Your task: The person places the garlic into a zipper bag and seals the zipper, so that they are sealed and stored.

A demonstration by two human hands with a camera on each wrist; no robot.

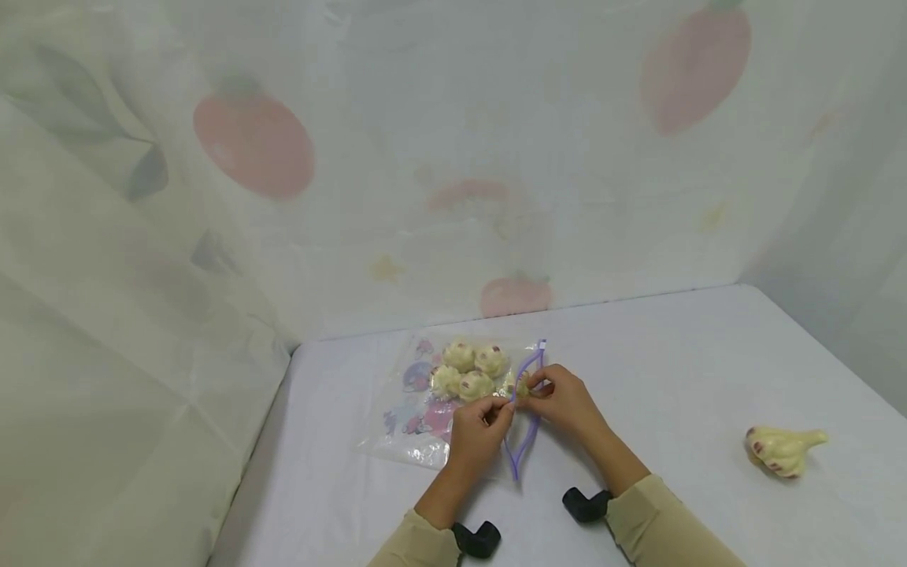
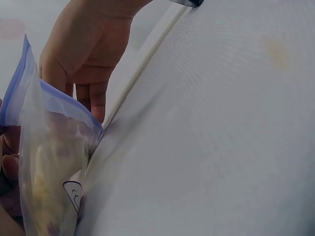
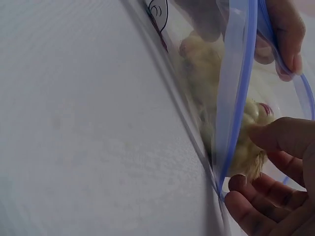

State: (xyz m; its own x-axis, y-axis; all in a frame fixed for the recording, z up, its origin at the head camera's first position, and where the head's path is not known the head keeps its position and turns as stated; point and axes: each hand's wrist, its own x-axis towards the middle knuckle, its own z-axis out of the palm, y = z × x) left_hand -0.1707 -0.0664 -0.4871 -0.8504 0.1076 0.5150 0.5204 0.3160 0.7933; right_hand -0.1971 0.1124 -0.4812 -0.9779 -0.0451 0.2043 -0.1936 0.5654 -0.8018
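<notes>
A clear zip bag (image 1: 398, 441) with a purple seal strip and a coloured print lies on its side, its mouth spread toward the right. Several pale garlic bulbs (image 1: 475, 385) with reddish-purple marks sit clustered inside it. My left hand (image 1: 476, 431) pinches the near lip of the mouth. At the opening my right hand (image 1: 568, 402) holds another garlic bulb (image 3: 251, 135), thumb on one side and fingers below it; the bulb lies partly behind the strip. Off to the right, one more garlic bulb (image 1: 782, 451) rests on the table with its stem pointing right.
A white cloth covers the table (image 1: 659, 362). Behind it hangs a pale curtain (image 1: 397, 260) printed with fruit, and another sheet (image 1: 127, 331) stands along the left. Black wrist mounts (image 1: 586, 505) stick out beside both sleeves.
</notes>
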